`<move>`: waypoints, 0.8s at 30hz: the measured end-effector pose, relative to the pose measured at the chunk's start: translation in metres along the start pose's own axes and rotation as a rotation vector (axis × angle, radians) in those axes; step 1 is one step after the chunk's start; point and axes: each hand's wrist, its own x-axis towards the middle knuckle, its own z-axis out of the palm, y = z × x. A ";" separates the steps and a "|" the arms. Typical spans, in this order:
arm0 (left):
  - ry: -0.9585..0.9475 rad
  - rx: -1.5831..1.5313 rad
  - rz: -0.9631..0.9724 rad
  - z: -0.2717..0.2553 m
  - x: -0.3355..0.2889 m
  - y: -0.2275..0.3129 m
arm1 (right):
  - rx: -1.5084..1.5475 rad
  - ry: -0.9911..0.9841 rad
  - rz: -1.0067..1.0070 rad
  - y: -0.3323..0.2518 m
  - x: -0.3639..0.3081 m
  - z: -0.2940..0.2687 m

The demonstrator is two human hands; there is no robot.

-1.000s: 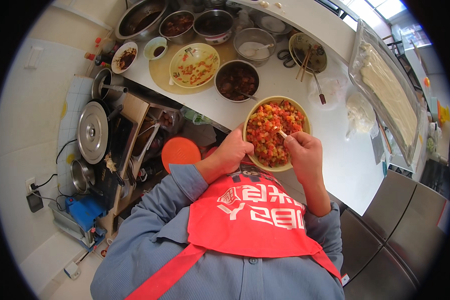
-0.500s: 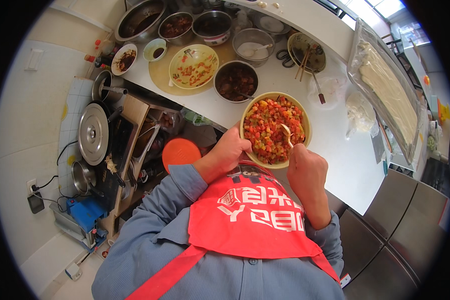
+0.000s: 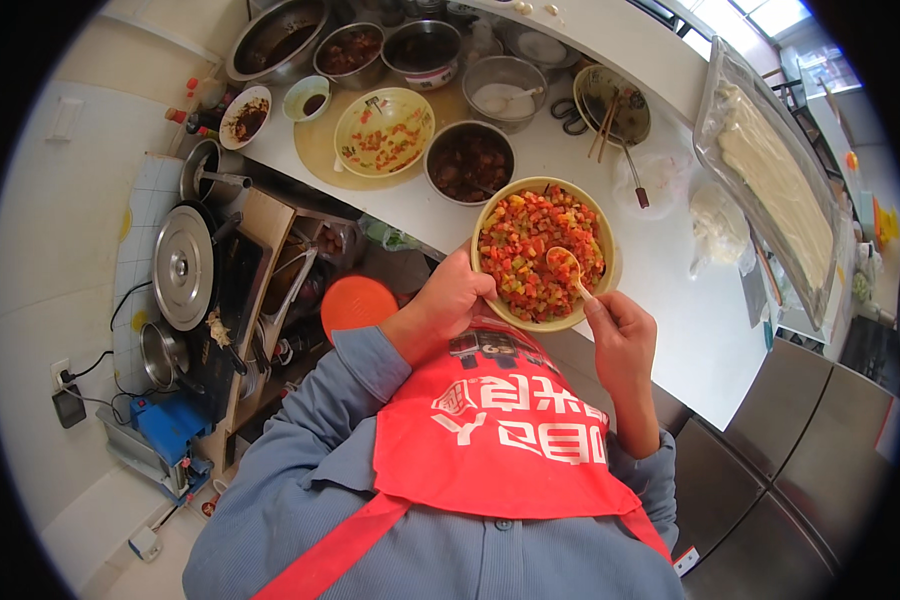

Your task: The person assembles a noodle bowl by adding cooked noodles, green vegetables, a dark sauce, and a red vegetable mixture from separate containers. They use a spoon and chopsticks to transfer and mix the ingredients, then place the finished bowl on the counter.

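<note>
A yellow bowl (image 3: 610, 250) full of diced red, green and yellow vegetables (image 3: 538, 235) is held over the counter's near edge, in front of my red apron (image 3: 490, 420). My left hand (image 3: 448, 298) grips the bowl's left rim, thumb on top and the other fingers hidden beneath. My right hand (image 3: 625, 345) is closed on the handle of a spoon (image 3: 564, 266). The spoon's head lies in the vegetables, facing up with some pieces in or around it. Just beyond the bowl stands a metal bowl (image 3: 470, 162) of dark chunks in sauce, with a utensil in it.
A yellow plate (image 3: 385, 132) with vegetable scraps, a metal bowl of white powder (image 3: 505, 93), scissors (image 3: 567, 115) and a pan with chopsticks (image 3: 613, 105) stand farther back. At right is a plastic-covered tray of dough (image 3: 775, 180). An orange-red lid (image 3: 358, 308) shows below, left.
The spoon has turned over so its head faces up in the vegetables, and my right hand has rolled with it. The bowl has shifted slightly left and away from me.
</note>
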 end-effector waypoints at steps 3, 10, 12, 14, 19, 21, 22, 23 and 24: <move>0.011 0.006 -0.026 0.000 0.000 0.003 | -0.030 0.043 -0.036 -0.003 -0.002 0.003; 0.002 -0.010 -0.018 -0.003 0.002 0.002 | 0.519 -0.076 0.351 0.004 0.004 -0.002; 0.014 -0.029 -0.004 -0.004 0.003 0.000 | 0.699 -0.146 0.373 0.005 0.006 -0.006; 0.018 -0.088 0.047 -0.006 0.006 -0.003 | 0.820 -0.176 0.386 0.005 0.008 -0.010; 0.083 -0.058 0.143 -0.034 0.005 0.003 | 0.756 -0.057 0.243 0.011 0.010 -0.027; 0.158 -0.063 0.118 -0.052 0.001 0.011 | 0.555 0.067 0.189 0.022 0.013 -0.032; 0.124 -0.061 0.148 -0.060 -0.003 0.015 | 0.428 0.120 0.165 0.031 0.016 -0.031; 0.150 -0.044 0.140 -0.068 -0.008 0.020 | 0.315 0.161 0.122 0.041 0.019 -0.029; 0.137 -0.043 0.153 -0.074 -0.012 0.023 | 0.086 0.213 0.030 0.054 0.024 -0.023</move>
